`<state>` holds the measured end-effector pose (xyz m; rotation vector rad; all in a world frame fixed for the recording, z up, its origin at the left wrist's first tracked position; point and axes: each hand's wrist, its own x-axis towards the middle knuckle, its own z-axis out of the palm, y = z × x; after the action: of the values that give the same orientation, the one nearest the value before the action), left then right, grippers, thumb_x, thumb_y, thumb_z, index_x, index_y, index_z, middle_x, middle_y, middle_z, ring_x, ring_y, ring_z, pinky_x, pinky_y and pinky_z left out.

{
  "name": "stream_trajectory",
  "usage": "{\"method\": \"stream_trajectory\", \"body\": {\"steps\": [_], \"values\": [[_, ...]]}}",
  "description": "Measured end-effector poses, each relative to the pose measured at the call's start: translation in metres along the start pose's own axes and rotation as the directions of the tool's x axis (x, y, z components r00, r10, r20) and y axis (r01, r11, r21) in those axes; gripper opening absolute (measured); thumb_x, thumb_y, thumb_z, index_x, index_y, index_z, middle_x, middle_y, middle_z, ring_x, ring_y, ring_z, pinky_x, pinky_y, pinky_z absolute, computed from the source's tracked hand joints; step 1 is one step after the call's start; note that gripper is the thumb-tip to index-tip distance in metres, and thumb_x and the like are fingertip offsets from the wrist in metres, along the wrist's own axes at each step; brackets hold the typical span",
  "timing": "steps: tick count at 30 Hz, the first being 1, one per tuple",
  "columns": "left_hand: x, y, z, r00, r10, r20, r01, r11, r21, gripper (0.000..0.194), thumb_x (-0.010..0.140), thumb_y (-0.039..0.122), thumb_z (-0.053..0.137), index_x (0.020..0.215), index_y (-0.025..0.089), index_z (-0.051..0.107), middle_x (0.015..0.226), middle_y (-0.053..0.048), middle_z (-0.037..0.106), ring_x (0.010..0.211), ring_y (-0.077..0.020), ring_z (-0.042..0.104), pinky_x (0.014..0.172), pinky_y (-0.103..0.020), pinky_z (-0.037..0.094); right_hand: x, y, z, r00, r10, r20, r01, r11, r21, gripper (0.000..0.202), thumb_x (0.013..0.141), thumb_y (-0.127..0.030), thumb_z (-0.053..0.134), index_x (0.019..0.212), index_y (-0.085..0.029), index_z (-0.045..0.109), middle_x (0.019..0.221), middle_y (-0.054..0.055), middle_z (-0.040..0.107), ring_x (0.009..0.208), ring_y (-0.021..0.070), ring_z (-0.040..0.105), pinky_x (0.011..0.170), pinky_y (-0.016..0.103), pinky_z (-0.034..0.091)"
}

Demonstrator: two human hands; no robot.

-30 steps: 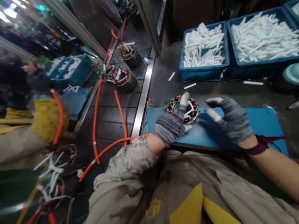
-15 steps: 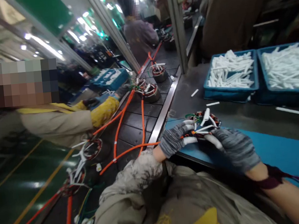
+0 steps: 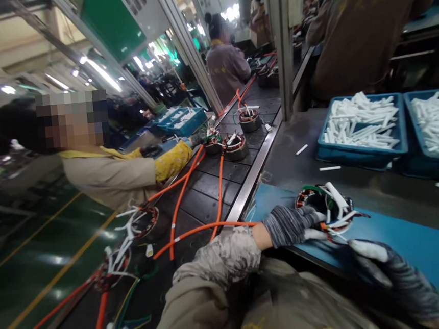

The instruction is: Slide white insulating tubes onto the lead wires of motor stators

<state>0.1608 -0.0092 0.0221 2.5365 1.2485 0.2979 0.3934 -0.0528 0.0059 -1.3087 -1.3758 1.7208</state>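
A wire-wound motor stator [image 3: 306, 198] lies on the blue mat in front of me, with red, orange and green leads and white sleeves [image 3: 336, 195] sticking out. My left hand [image 3: 294, 224], in a grey knit glove with pale fingertips, is closed on the leads at the stator's near side. My right hand [image 3: 396, 274], gloved alike, is a little to the right and nearer to me. Its fingers are stretched and apart, close to a thin white sleeve end, with nothing visible between them. An orange cable [image 3: 217, 227] runs up to my left wrist.
Blue bins [image 3: 362, 154] of white sleeves stand at the back right, loose sleeves [image 3: 329, 168] beside them. On the left, a dark conveyor [image 3: 206, 186] carries more stators [image 3: 236, 147] and orange cables. Across it, a co-worker in yellow sleeves [image 3: 171, 161] handles a stator. A metal post [image 3: 283, 51] rises ahead.
My right hand has come away from the stator toward me and opened. My left hand stays on the leads. The view has shifted, so everything sits lower and further right.
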Motion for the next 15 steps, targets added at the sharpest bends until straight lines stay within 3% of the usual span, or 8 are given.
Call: {"method": "stream_trajectory", "body": {"steps": [2, 4, 6, 8, 10, 11, 12, 15], "values": [[-0.001, 0.000, -0.006, 1.000, -0.026, -0.008, 0.026, 0.999, -0.035, 0.049, 0.089, 0.052, 0.073, 0.127, 0.021, 0.071, 0.120, -0.007, 0.076, 0.114, -0.0237, 0.072, 0.091, -0.029, 0.060, 0.004, -0.008, -0.009, 0.996, -0.090, -0.028, 0.087, 0.991, -0.106, 0.043, 0.078, -0.072, 0.064, 0.064, -0.033, 0.073, 0.057, 0.005, 0.066, 0.051, 0.0250, 0.058, 0.048, 0.041, 0.052], [-0.007, -0.004, -0.016, 0.998, -0.055, -0.005, 0.054, 0.991, -0.123, 0.044, 0.091, 0.048, 0.072, 0.126, 0.021, 0.071, 0.121, -0.007, 0.076, 0.116, -0.0227, 0.071, 0.098, -0.029, 0.058, 0.006, -0.020, -0.020, 0.980, -0.199, 0.017, 0.198, 0.958, -0.207, 0.040, 0.075, -0.072, 0.068, 0.078, -0.034, 0.079, 0.075, 0.006, 0.076, 0.066, 0.0293, 0.068, 0.060, 0.042, 0.058], [-0.016, -0.013, -0.025, 0.997, -0.077, 0.001, 0.075, 0.973, -0.219, 0.041, 0.093, 0.044, 0.070, 0.126, 0.021, 0.070, 0.121, -0.006, 0.076, 0.115, -0.0218, 0.072, 0.102, -0.030, 0.056, 0.006, -0.033, -0.032, 0.961, -0.272, 0.044, 0.271, 0.905, -0.327, 0.042, 0.079, -0.071, 0.066, 0.092, -0.034, 0.081, 0.093, 0.006, 0.080, 0.083, 0.0329, 0.073, 0.074, 0.044, 0.061], [-0.025, -0.024, -0.029, 0.997, -0.072, -0.007, 0.067, 0.959, -0.274, 0.039, 0.093, 0.042, 0.069, 0.127, 0.021, 0.070, 0.120, -0.006, 0.077, 0.113, -0.0224, 0.073, 0.103, -0.033, 0.057, 0.008, -0.044, -0.041, 0.950, -0.304, -0.068, 0.241, 0.857, -0.456, 0.042, 0.085, -0.065, 0.063, 0.101, -0.030, 0.080, 0.103, 0.009, 0.079, 0.095, 0.0346, 0.073, 0.086, 0.047, 0.059], [-0.034, -0.031, -0.026, 0.996, -0.057, -0.062, 0.039, 0.964, -0.262, 0.040, 0.094, 0.043, 0.068, 0.127, 0.022, 0.070, 0.120, -0.007, 0.077, 0.112, -0.0238, 0.073, 0.102, -0.036, 0.058, 0.013, -0.052, -0.044, 0.873, -0.426, -0.235, 0.217, 0.774, -0.595, 0.046, 0.087, -0.061, 0.063, 0.109, -0.023, 0.077, 0.107, 0.012, 0.078, 0.099, 0.0348, 0.072, 0.093, 0.049, 0.056], [-0.039, -0.032, -0.023, 0.992, -0.059, -0.110, 0.032, 0.972, -0.233, 0.041, 0.094, 0.043, 0.067, 0.128, 0.021, 0.069, 0.120, -0.008, 0.077, 0.110, -0.0244, 0.074, 0.100, -0.037, 0.059, 0.017, -0.054, -0.043, 0.835, -0.494, -0.242, 0.235, 0.718, -0.656, 0.048, 0.088, -0.061, 0.063, 0.111, -0.021, 0.075, 0.107, 0.013, 0.077, 0.098, 0.0337, 0.072, 0.092, 0.048, 0.055], [-0.043, -0.031, -0.019, 0.984, -0.058, -0.169, 0.025, 0.982, -0.189, 0.042, 0.094, 0.044, 0.067, 0.129, 0.020, 0.067, 0.120, -0.010, 0.076, 0.109, -0.0247, 0.074, 0.098, -0.037, 0.060, 0.021, -0.055, -0.041, 0.819, -0.540, -0.196, 0.260, 0.653, -0.712, 0.050, 0.089, -0.062, 0.061, 0.111, -0.019, 0.075, 0.105, 0.013, 0.077, 0.095, 0.0319, 0.072, 0.089, 0.046, 0.055], [-0.051, -0.025, -0.011, 0.943, 0.022, -0.332, -0.025, 1.000, -0.003, 0.042, 0.097, 0.040, 0.065, 0.133, 0.019, 0.064, 0.124, -0.011, 0.075, 0.106, -0.0228, 0.075, 0.089, -0.032, 0.063, 0.036, -0.058, -0.028, 0.819, -0.568, 0.085, 0.354, 0.383, -0.853, 0.050, 0.093, -0.063, 0.058, 0.105, -0.018, 0.075, 0.093, 0.012, 0.076, 0.081, 0.0267, 0.069, 0.072, 0.037, 0.049]]}}
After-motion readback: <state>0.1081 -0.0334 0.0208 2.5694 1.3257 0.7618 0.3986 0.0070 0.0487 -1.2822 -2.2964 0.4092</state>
